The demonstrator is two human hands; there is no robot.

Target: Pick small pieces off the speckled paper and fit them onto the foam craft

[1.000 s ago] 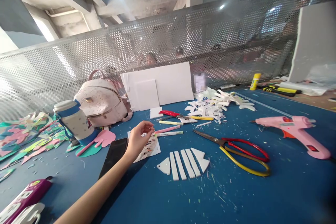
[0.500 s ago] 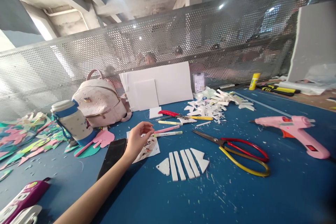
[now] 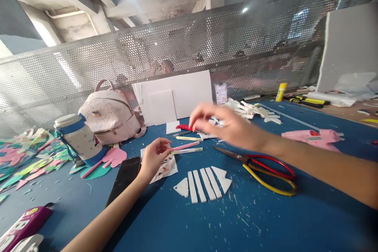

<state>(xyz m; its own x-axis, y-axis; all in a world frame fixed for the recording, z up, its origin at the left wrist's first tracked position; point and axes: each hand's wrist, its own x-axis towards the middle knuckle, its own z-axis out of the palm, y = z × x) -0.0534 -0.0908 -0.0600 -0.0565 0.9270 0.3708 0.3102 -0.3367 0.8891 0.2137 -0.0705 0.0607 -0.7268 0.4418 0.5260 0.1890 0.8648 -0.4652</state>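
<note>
My left hand [image 3: 156, 157] rests loosely curled on the table, thumb and fingers a little apart, by the ends of a pink pen [image 3: 186, 145] and a white pen [image 3: 189, 151]. Beneath and beside it lies a small sheet of paper with dark and orange specks [image 3: 167, 167]. My right hand [image 3: 220, 124], blurred, hangs over the red-handled tool [image 3: 184, 127] and white scraps; its fingers bend apart and nothing shows between them. White foam pieces [image 3: 201, 186] form a fish-bone shape in front. Scissors [image 3: 251, 161] with red and yellow handles lie below my right forearm.
A pink glue gun [image 3: 315, 137] is partly behind my right forearm. White boards [image 3: 191, 90], a backpack [image 3: 109, 114] and a bottle [image 3: 78, 138] stand at the back. A phone [image 3: 125, 177] lies beside my left forearm; coloured scraps [image 3: 23, 157] cover the left. A glue stick [image 3: 281, 92] stands far right.
My right hand has come into view from the right and now hangs over the middle of the table. My left hand has hardly moved. The view has shifted slightly.
</note>
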